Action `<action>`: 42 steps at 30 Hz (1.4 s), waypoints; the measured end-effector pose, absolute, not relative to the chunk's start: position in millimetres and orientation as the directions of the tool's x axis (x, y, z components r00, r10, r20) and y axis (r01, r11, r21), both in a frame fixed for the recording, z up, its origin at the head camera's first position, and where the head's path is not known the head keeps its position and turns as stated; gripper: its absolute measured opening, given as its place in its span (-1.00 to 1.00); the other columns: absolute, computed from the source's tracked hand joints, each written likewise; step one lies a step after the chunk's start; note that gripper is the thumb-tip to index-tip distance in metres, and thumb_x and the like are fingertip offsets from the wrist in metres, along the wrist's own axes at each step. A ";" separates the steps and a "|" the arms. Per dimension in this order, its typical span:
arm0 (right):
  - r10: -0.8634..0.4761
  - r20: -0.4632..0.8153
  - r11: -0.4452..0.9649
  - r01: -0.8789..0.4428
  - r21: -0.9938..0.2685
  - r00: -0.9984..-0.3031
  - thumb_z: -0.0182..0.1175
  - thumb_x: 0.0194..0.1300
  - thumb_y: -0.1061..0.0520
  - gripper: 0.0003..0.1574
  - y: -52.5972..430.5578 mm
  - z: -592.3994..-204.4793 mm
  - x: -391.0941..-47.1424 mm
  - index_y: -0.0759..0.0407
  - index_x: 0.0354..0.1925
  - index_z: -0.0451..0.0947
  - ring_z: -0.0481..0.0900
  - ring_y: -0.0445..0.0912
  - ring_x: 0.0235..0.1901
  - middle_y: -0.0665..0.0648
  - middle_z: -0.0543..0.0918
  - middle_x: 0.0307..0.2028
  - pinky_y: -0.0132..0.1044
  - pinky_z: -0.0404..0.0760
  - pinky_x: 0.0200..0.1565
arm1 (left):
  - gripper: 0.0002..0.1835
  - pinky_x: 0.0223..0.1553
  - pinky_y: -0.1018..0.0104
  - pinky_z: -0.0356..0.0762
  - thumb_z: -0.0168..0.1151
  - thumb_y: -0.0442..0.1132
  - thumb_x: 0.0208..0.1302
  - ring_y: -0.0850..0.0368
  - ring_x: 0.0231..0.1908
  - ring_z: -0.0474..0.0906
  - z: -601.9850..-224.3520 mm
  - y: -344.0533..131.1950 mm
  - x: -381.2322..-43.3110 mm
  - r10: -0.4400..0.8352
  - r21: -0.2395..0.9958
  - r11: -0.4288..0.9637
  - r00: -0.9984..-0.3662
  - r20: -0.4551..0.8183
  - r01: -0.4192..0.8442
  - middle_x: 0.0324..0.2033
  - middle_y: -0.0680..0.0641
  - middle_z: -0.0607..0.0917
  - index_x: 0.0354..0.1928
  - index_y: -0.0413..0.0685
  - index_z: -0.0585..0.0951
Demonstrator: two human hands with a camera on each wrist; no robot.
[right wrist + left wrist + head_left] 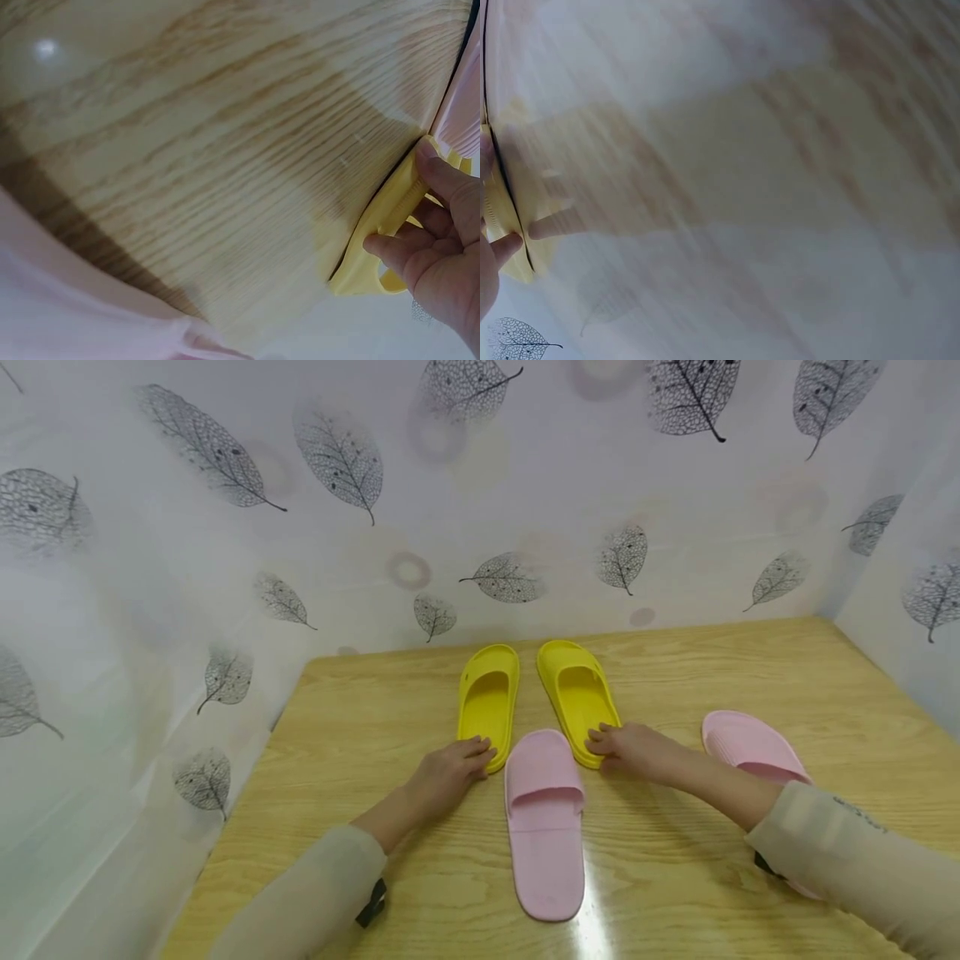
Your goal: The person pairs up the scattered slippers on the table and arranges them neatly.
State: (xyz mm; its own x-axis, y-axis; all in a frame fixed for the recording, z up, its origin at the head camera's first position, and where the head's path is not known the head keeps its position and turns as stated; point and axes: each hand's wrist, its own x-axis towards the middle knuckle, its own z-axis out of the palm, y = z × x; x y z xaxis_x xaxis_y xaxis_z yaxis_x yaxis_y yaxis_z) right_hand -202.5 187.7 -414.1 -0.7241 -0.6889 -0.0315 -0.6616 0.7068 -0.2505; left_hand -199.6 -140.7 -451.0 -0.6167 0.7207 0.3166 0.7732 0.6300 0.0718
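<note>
Two yellow slippers lie side by side near the wall, toes pointing away. My left hand (448, 774) grips the heel end of the left yellow slipper (487, 706), which shows at the left edge of the left wrist view. The heel of the right yellow slipper (579, 692) is held by my right hand (640, 752); in the right wrist view its thumb and fingers pinch the slipper's edge. Between the forearms lies a pink slipper (549, 864), its toe close to both yellow heels. Another pink slipper (750, 739) is partly hidden beneath my right forearm.
All the slippers are on a glossy wood-grain table (375, 693). A pale leaf-print sheet (525, 510) rises behind the table and along its sides. Light glares off the tabletop near the front.
</note>
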 end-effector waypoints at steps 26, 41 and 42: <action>-0.717 -0.029 0.676 -0.686 -0.270 -0.696 0.31 0.11 0.19 -0.55 184.4 -413.3 -216.0 0.30 0.00 0.61 0.51 0.35 0.05 0.39 0.59 0.01 0.13 0.50 0.04 | -0.64 0.14 0.16 0.47 0.18 -0.18 0.30 -0.01 0.15 0.51 -451.2 -136.2 -207.0 0.709 0.110 0.644 -0.645 0.285 0.757 0.13 -0.09 0.58 0.12 -0.06 0.59; -0.704 -0.040 0.685 -0.663 -0.303 -0.709 0.31 0.12 0.23 -0.55 185.5 -413.3 -223.1 0.30 0.02 0.60 0.48 0.37 0.07 0.40 0.57 0.03 0.16 0.45 0.09 | -0.65 0.13 0.16 0.48 0.20 -0.22 0.29 -0.03 0.13 0.51 -454.8 -132.3 -213.8 0.714 0.098 0.629 -0.624 0.318 0.771 0.11 -0.12 0.59 0.10 -0.08 0.59; -0.700 -0.045 0.688 -0.656 -0.310 -0.713 0.30 0.13 0.23 -0.55 185.6 -413.2 -223.4 0.30 0.03 0.59 0.47 0.37 0.08 0.40 0.57 0.04 0.16 0.44 0.10 | -0.65 0.12 0.15 0.48 0.20 -0.22 0.28 -0.04 0.13 0.51 -454.7 -131.8 -214.3 0.714 0.097 0.629 -0.623 0.320 0.771 0.11 -0.12 0.59 0.10 -0.09 0.59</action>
State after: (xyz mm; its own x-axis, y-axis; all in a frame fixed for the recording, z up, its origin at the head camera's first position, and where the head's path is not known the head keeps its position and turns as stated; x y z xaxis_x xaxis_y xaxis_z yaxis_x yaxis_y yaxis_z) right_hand -223.4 185.6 -413.2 -0.7129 -0.6998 -0.0451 -0.6560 0.6882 -0.3099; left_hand -214.3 -131.8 -454.7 -0.6228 0.7142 0.3195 0.7713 0.6290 0.0975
